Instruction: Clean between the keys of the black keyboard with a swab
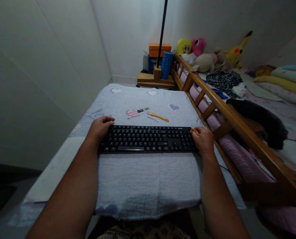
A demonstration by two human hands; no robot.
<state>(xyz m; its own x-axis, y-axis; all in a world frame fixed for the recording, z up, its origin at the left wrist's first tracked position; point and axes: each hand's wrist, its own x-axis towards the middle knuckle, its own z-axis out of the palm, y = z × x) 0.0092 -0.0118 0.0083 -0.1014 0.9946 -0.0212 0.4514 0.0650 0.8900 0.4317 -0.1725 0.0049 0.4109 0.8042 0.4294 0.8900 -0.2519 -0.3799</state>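
A black keyboard (143, 139) lies flat across the cloth-covered table. At its left end, my left hand (100, 128) grips the edge, with thumb and fingers by the upper left corner. My right hand (203, 137) is closed at the upper right corner, pinching a small orange-brown cloth (194, 130) against the keyboard; most of that cloth is hidden in the hand. Beyond the keyboard lie a yellow-handled brush (159, 116), a thin tool with a black grip (140, 110) and a few cotton swabs (153, 119).
A pale blue quilted cloth (148, 182) with heart patterns covers the table. Along the right runs a wooden bed rail (217, 96), with bedding and plush toys (205, 61) behind it. At the far end stand a wooden base (150, 78) with a black pole and a blue foam roller (167, 64).
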